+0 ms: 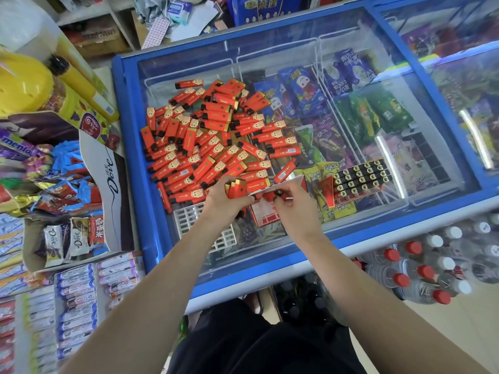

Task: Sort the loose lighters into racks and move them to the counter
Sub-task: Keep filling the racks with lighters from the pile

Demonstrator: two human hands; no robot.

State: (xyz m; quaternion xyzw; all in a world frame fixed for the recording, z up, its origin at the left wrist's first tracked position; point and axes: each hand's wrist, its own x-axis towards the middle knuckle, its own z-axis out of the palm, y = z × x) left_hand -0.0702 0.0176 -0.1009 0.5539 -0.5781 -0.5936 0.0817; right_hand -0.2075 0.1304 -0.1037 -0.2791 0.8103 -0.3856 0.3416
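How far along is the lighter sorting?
Done: one filled rack of lighters sits on the freezer lid, to the right of the hands.
In hand: the left hand holds a few lighters, and the right hand pinches one over a red box.
Left: the big pile of loose lighters, an empty white rack, and the move to the counter.

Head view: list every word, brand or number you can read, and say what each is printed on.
"Dove": white curved cardboard display panel, left of the freezer.
"Dove": white chocolate packet in the cardboard box below it.
"mentos", first letter cut off: purple candy wrapper at the left edge.
Chinese characters on the blue carton at the top: too blurred to quote.
Print on the red loose lighters and ice-cream wrappers: too small.
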